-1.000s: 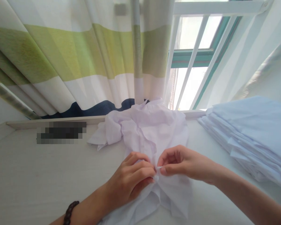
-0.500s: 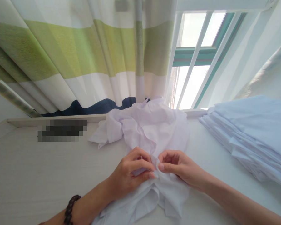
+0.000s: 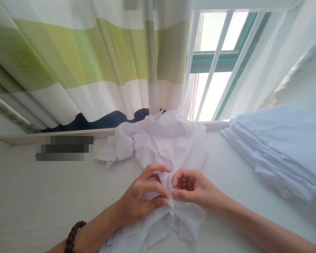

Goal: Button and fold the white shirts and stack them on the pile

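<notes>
A crumpled thin white garment (image 3: pixel 179 144) lies on the white table, bunched towards the back edge, with its loose folds spreading forward under my hands. My left hand (image 3: pixel 144 196) pinches a gathered part of it between thumb and fingers, the index finger raised over the cloth. Facing it from the right, my right hand (image 3: pixel 195 186) has curled fingers, its thumb and index fingertips close together on the same gathered spot. Whether a button or seam lies between the fingertips is too small to tell. A dark beaded bracelet (image 3: pixel 73 237) circles my left wrist.
A stack of folded white cloths (image 3: pixel 281 147) lies at the right. A dark blurred-out object (image 3: pixel 65 147) rests at the back left. Behind the table (image 3: pixel 42 196) hang a green and white curtain (image 3: pixel 94 59) and a barred window (image 3: pixel 216 63).
My right index finger and thumb have parted slightly, and my left index finger has lifted a little. The whole view has shifted slightly; the garment stays in place.
</notes>
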Demonstrator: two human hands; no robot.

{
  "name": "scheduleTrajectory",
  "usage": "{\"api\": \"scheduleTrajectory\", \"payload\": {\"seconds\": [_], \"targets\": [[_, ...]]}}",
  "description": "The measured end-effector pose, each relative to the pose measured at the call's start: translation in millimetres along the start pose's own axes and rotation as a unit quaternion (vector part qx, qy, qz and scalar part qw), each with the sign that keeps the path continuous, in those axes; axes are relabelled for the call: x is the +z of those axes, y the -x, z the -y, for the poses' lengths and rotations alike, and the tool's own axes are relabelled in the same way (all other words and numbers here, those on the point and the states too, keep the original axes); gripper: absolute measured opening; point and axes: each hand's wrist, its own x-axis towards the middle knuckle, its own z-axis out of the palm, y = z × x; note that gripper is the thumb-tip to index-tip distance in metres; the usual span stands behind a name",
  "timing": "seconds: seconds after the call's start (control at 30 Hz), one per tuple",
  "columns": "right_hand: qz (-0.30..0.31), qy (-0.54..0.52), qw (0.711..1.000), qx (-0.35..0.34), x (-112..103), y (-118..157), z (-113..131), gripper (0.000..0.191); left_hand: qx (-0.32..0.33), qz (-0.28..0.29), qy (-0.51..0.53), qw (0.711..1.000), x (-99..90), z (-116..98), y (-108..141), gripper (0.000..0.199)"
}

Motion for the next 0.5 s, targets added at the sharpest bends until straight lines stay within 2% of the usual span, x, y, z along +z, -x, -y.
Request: {"api": "scheduleTrajectory", "payload": {"seconds": [0.1, 0.27, 0.4, 0.5], "targets": [[-0.004, 0.008, 1.000, -0.006, -0.3, 0.3, -3.3, 0.029, 0.007, 0.021, -0.004, 1.000, 0.6, -2.4, -3.4, 0.008], [-0.028, 0.013, 1.000, 0.000, -2.2, -0.8, -2.6, 0.029, -0.009, -0.016, -0.039, 0.999, 1.9, -3.5, -5.4, 0.002], [-0.036, 0.012, 0.999, 0.003, -2.2, -0.6, -1.2, 0.027, -0.013, -0.012, -0.025, 1.000, 1.4, -1.6, -4.5, 0.002], [-0.033, 0.010, 0.999, 0.006, -1.9, -0.2, -0.8, 0.025, -0.059, -0.019, -0.004, 0.998, 1.5, -0.5, -3.7, 0.011]]}}
